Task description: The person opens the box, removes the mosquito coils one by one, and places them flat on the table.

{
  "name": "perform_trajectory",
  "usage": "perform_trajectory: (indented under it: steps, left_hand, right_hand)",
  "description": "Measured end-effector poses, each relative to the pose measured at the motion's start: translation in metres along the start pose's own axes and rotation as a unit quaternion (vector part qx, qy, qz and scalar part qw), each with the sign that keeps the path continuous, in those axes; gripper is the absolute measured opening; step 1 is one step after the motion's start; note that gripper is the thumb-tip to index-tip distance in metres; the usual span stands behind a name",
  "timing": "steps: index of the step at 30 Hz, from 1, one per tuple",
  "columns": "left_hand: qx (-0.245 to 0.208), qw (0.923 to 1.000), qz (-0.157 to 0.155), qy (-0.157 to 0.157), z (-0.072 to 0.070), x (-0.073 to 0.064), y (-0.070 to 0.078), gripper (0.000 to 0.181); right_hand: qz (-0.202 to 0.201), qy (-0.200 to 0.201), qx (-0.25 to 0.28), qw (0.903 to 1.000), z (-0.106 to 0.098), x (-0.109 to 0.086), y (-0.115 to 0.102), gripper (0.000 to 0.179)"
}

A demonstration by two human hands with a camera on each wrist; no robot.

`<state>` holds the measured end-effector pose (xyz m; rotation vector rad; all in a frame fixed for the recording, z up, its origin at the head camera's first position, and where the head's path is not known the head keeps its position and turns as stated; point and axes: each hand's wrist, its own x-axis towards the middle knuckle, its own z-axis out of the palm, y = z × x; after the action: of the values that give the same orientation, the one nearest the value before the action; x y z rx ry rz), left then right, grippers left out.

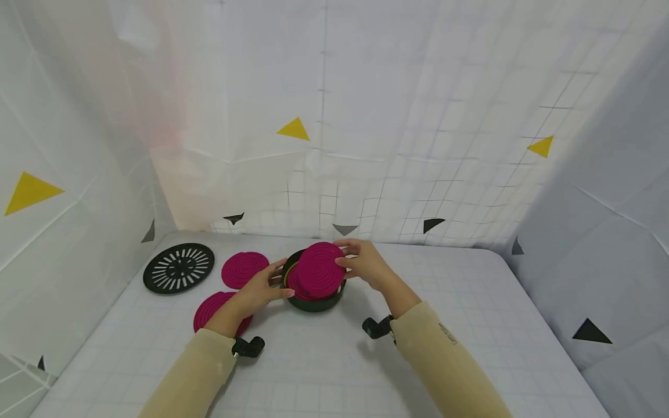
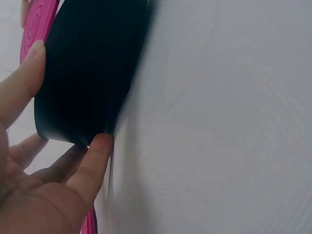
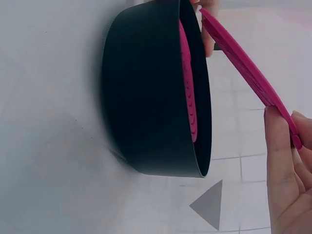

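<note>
A round dark green bowl (image 1: 316,305) stands on the table between the two hands. My left hand (image 1: 259,288) holds the bowl's left side, thumb by the rim and fingers along the wall, as the left wrist view shows. Between thumb and fingers, my right hand (image 1: 364,264) pinches the edge of a magenta ringed coaster (image 1: 320,270). That coaster is tilted over the bowl's opening. Inside the bowl lies another magenta coaster (image 3: 187,87), partly hidden by the wall and, from above, by the held one.
Left of the bowl, a magenta coaster (image 1: 244,269) lies flat on the white table (image 1: 324,371). Another magenta coaster (image 1: 210,309) is partly covered by the left forearm. At the far left lies a black slotted disc (image 1: 179,268). White sheeting (image 1: 376,116) surrounds the table's back and sides.
</note>
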<state>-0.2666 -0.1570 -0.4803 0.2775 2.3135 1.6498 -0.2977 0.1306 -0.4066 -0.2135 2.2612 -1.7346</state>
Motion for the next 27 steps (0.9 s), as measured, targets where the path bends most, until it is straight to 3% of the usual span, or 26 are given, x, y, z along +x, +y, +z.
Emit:
perform_trajectory:
  steps: [27]
  left_hand:
    - [0.007, 1.0, 0.0, 0.006, 0.0, 0.0, -0.001, 0.094]
  right_hand:
    - [-0.059, 0.052, 0.068, 0.9946, -0.044, -0.039, 0.014, 0.052]
